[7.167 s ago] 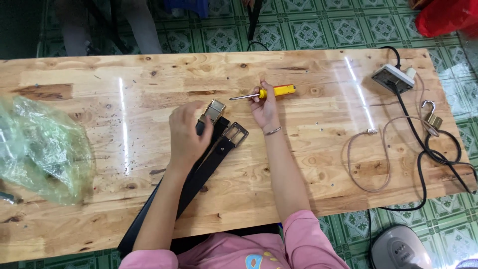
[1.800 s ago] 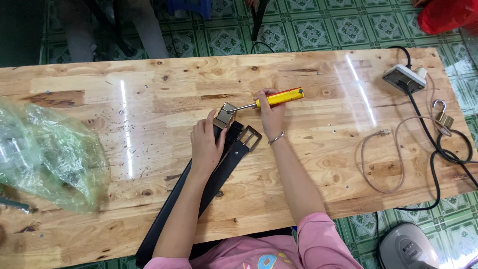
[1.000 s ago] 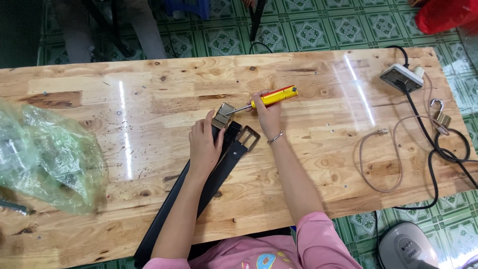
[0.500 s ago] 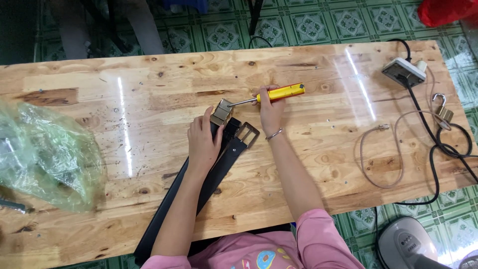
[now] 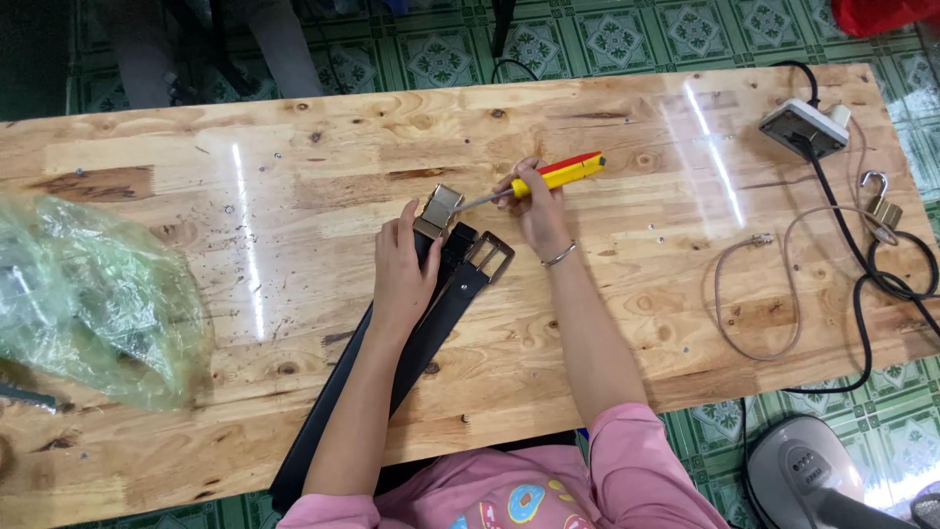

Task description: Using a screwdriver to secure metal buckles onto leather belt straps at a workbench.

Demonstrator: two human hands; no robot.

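near the middle of the frame a black belt (image 5: 431, 323) was pinned flat to the wooden surface (image 5: 294, 176) by the left hand (image 5: 403, 269), fingers spread just below the brass buckle (image 5: 439, 208). the right hand (image 5: 534, 206) was closed around a yellow-handled screwdriver (image 5: 553, 174), its tip set at the buckle. the buckle fastening seemed the step in hand; steady tip pressure would be needed.

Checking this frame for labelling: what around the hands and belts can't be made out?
- Screwdriver tip: too small, head view, lost at the brass buckle.
- Black belts: the left hand covers part; the table edge hides the tails.
- Green plastic bag: contents blurred.
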